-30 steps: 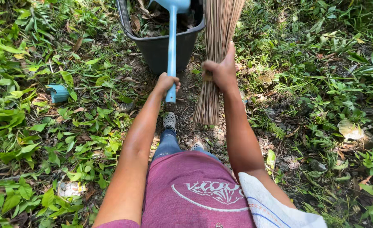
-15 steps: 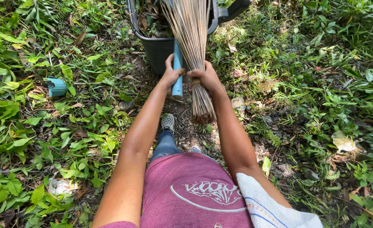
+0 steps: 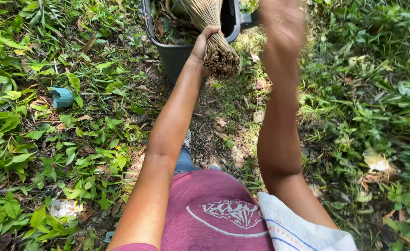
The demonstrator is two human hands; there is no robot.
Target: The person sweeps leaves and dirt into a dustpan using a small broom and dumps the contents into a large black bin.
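nearest to me is the person's maroon shirt (image 3: 214, 214) with a white cloth (image 3: 298, 230) lying at the right side of it, and a bit of jeans and a shoe (image 3: 187, 138) showing below on bare dirt. the ground (image 3: 223, 116) here is outdoors: a trodden earth patch down the middle, leafy green weeds (image 3: 38, 153) and dry leaves on the left, grass on the right. a small teal object (image 3: 62, 96) lies among the leaves off to the left, well apart from the arms.

further out, the left hand (image 3: 202, 44) has its fingers curled tight around a stick broom (image 3: 214, 32), gripping the bundle just above its cut butt end. the broom's long axis runs away from the person, butt end toward the body and raised, the rest slanting up and over into a dark plastic bin (image 3: 177, 58) that holds dry leaves. the right hand (image 3: 281, 18) is lifted beside the bin's rim, badly blurred, so i cannot tell how its fingers are set or whether it holds anything.
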